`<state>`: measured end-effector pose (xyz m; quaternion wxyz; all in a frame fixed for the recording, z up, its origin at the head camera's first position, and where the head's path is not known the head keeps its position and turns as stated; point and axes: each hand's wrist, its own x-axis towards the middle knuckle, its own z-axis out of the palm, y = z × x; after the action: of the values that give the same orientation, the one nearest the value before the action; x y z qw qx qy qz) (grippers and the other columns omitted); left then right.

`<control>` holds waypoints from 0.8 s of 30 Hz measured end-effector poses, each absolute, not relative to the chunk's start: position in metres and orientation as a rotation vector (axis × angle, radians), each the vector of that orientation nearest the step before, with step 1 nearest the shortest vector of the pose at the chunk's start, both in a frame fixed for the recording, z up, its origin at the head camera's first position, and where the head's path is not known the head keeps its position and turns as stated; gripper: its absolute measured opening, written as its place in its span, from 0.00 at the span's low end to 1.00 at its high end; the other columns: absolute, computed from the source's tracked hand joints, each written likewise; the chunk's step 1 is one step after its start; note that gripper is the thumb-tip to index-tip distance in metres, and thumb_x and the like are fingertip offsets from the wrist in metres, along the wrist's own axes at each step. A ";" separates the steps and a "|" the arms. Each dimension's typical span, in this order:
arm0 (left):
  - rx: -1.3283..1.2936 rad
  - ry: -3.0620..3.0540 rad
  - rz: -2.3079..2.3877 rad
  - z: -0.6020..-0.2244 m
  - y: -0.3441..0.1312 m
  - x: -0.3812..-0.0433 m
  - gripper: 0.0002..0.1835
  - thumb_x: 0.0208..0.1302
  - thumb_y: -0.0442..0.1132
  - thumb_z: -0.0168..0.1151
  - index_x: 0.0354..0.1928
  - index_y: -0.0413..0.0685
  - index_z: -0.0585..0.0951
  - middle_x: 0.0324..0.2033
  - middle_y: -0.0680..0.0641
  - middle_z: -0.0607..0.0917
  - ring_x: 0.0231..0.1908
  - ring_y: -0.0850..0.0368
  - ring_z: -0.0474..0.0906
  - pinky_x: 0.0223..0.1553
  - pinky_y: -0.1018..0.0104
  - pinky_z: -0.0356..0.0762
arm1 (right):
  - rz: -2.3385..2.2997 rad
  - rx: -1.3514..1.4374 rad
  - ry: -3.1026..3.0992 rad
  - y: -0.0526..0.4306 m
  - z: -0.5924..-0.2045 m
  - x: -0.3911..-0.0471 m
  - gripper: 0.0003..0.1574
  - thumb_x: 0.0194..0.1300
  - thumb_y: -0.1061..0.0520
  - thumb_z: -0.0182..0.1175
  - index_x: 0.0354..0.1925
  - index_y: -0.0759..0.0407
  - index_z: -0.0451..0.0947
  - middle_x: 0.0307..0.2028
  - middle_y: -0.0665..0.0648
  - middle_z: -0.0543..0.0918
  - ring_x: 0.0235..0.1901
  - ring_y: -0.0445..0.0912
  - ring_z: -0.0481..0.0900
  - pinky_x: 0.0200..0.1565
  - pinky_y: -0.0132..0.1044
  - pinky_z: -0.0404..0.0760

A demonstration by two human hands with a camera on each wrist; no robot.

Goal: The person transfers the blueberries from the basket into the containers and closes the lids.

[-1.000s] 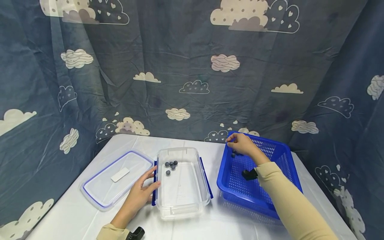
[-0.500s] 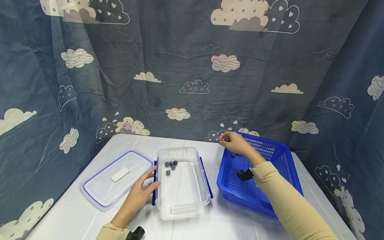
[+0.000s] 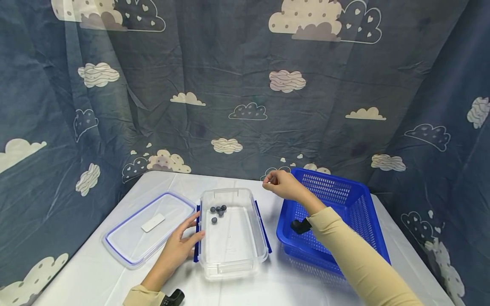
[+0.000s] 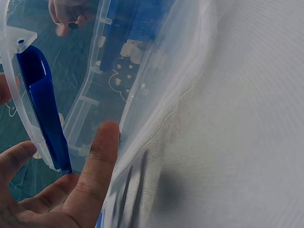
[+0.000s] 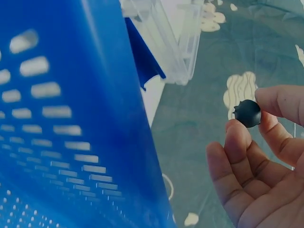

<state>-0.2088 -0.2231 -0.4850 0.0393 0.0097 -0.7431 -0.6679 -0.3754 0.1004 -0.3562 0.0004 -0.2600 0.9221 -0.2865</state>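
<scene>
My right hand (image 3: 284, 185) pinches a blueberry (image 5: 248, 114) between thumb and fingertips, its crown showing in the right wrist view. In the head view this hand is above the table, left of the blue basket's back corner. My left hand (image 3: 177, 250) holds the left side of a clear plastic food container (image 3: 239, 229), with the thumb at the rim and the fingers by the blue clasp (image 4: 45, 104). Several blueberries (image 3: 220, 213) lie together at the back left inside the container.
A blue perforated basket (image 3: 283, 233) stands at the right, partly behind my right forearm. The container's clear lid (image 3: 128, 242), with a blue seal and a white label (image 3: 153, 222), lies at the left. A cloud-patterned curtain (image 3: 229, 55) hangs behind the white table (image 3: 298, 289).
My right hand has moved left from over the basket's back left corner, past its rim and toward the container. The left hand, container and lid have stayed in place.
</scene>
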 end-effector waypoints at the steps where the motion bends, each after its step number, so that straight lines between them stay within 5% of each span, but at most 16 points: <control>1: 0.031 -2.278 -2.049 -0.485 -0.223 -0.209 0.36 0.74 0.43 0.70 0.81 0.62 0.69 0.76 0.34 0.69 0.55 0.39 0.88 0.40 0.54 0.94 | -0.902 -0.822 2.891 0.098 -0.357 -0.375 0.10 0.75 0.53 0.64 0.43 0.59 0.84 0.29 0.54 0.83 0.28 0.42 0.75 0.30 0.32 0.74; 17: 0.032 -2.289 -2.037 -0.483 -0.223 -0.207 0.36 0.74 0.43 0.70 0.81 0.62 0.69 0.76 0.34 0.68 0.55 0.40 0.88 0.41 0.53 0.94 | -0.856 -0.905 2.794 0.059 -0.365 -0.360 0.07 0.74 0.56 0.66 0.46 0.59 0.85 0.25 0.50 0.80 0.25 0.40 0.74 0.32 0.32 0.73; 24: 0.029 -2.280 -2.045 -0.482 -0.223 -0.207 0.36 0.74 0.42 0.70 0.81 0.61 0.69 0.76 0.33 0.68 0.55 0.39 0.88 0.40 0.54 0.94 | -0.763 -0.921 2.699 0.038 -0.367 -0.356 0.07 0.74 0.56 0.67 0.46 0.57 0.87 0.30 0.54 0.88 0.27 0.38 0.75 0.32 0.29 0.75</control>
<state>-0.2070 -0.2232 -0.4825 0.0392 0.0096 -0.7437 -0.6672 -0.3556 0.0376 -0.3666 0.0945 -0.3106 0.9102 -0.2573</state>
